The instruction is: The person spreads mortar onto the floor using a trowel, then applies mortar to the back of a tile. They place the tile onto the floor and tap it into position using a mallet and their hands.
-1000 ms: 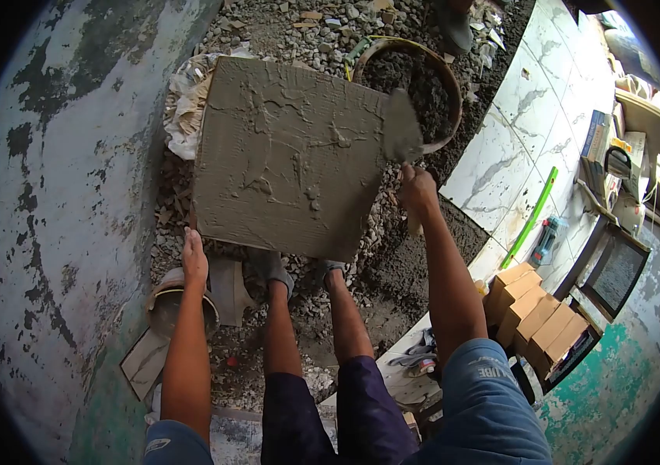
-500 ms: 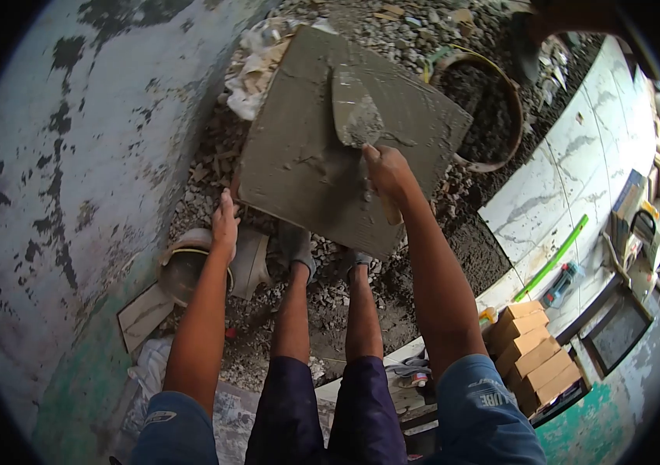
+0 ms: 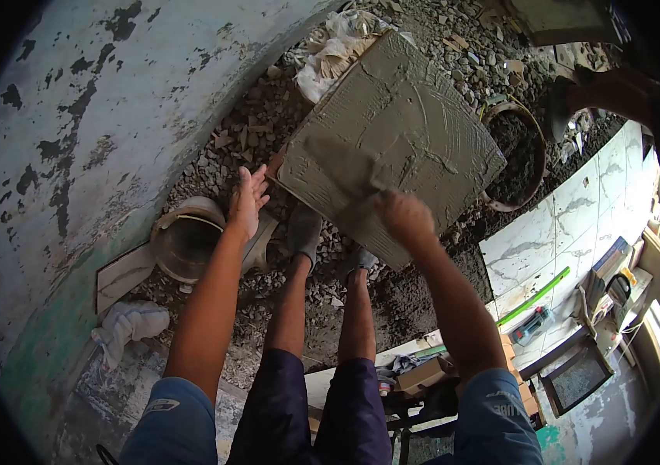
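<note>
A square tile (image 3: 423, 101) coated with wet grey mortar lies tilted over the rubble in front of my feet. My right hand (image 3: 406, 219) is wrapped round the handle of a trowel (image 3: 349, 172). Its blade, smeared with mortar and blurred, lies over the lower left part of the coated face. Combed ridges and loose streaks of mortar show across the rest of it. My left hand (image 3: 247, 203) is open, fingers spread, just off the tile's left corner and holding nothing.
A bucket of dark mortar (image 3: 540, 174) stands right of the tile, near another person's leg (image 3: 617, 89). An empty-looking bucket (image 3: 158, 246) is at left by the wall (image 3: 89, 116). Laid marble-pattern tiles (image 3: 528, 217) with a green strip (image 3: 533, 297) lie right. White plastic (image 3: 322, 66) sits on rubble.
My right hand has drawn the trowel down and left over the mortar, and the blade has turned. My left hand has come off the tile's edge and spread its fingers. The view has shifted.
</note>
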Demonstrator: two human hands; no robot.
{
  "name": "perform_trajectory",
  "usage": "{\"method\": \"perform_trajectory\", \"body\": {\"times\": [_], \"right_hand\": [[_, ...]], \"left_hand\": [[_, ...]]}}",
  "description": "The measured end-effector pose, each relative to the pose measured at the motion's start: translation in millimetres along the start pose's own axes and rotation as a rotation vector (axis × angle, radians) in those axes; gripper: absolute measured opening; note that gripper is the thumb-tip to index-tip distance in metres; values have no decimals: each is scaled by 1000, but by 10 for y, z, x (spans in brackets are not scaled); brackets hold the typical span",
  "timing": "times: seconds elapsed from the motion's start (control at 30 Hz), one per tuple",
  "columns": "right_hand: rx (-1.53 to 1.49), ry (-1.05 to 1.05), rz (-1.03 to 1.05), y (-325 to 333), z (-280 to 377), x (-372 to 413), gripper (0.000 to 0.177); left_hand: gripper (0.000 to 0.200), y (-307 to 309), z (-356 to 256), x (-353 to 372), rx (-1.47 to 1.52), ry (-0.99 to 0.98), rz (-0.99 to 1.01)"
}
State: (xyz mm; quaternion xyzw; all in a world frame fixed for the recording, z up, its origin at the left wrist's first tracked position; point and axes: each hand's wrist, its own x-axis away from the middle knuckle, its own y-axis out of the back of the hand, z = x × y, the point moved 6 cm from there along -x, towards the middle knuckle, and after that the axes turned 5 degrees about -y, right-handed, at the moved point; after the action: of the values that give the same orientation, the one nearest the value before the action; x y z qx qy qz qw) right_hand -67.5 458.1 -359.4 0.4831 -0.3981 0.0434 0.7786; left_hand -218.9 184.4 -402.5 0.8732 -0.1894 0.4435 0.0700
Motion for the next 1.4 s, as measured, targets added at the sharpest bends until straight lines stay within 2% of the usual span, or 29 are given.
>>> {"method": "perform_trajectory", "body": {"times": [0.07, 0.1, 0.17, 0.23, 0.3, 0.37, 0.4, 0.47, 0.5, 0.57, 0.6, 0.73, 0.9, 1.0, 1.03, 1.1, 1.23, 1.3, 1.33, 1.37, 1.4], "right_hand": [[-246, -115, -138, 133, -283, -238, 45], [-244, -117, -134, 170, -371, -219, 45], [-822, -422, 91, 275, -602, -116, 46], [-821, -448, 109, 29, -682, 30, 47], [-968, -558, 248, -278, -471, 266, 47], [-1172, -567, 256, -559, -151, 320, 47], [-1180, -570, 269, -702, -11, 287, 47], [-928, -381, 184, -793, 305, 167, 45], [-939, -384, 191, -829, 448, 189, 45], [-761, -298, 89, -570, 755, 254, 45], [-670, -333, 165, -595, 834, 296, 43], [-500, -318, 209, -561, 1018, 531, 40], [-580, -419, 161, -749, 1277, 692, 43], [-761, -538, 153, -933, 1386, 732, 45], [-780, -562, 144, -994, 1359, 784, 45], [-847, -756, 109, -1134, 1212, 1007, 46], [-947, -905, 71, -1440, 743, 1445, 44], [-994, -899, -93, -1469, 440, 1665, 44], [-850, -776, -242, -1785, 264, 1773, 39], [-849, -791, -250, -1720, 124, 1871, 39], [-863, -891, -195, -1701, -18, 1992, 41]], "left_hand": [[86, 17, -12, -7, 1, 0, 1], [87, 19, -17, -7, -10, -11, -2], [88, 24, -23, -14, -9, -20, 1], [90, 12, -46, -27, -25, -22, -10], [91, -11, -33, -52, 17, -11, -18], [92, 27, -31, -60, 40, 7, -40], [92, 31, -27, -72, 93, 26, -38], [94, 47, -34, -72, 143, 60, -21], [94, 85, -65, -71, 131, 65, -25], [94, 105, -82, -81, 110, 76, 40], [94, 115, -97, -84, 106, 77, 43], [95, 138, -170, -100, 1, 86, 61], [91, 185, -135, -186, -48, 66, 88], [89, 105, -154, -141, -96, 94, 111], [90, 111, -150, -143, -123, 91, 113], [91, 139, -145, -136, -167, 94, 123], [90, 126, -218, -144, -239, 85, 150], [89, 164, -190, -173, -263, 108, 149], [89, 134, -218, -156, -284, 102, 149], [89, 148, -206, -180, -293, 88, 160], [89, 173, -186, -190, -309, 90, 159]]}}
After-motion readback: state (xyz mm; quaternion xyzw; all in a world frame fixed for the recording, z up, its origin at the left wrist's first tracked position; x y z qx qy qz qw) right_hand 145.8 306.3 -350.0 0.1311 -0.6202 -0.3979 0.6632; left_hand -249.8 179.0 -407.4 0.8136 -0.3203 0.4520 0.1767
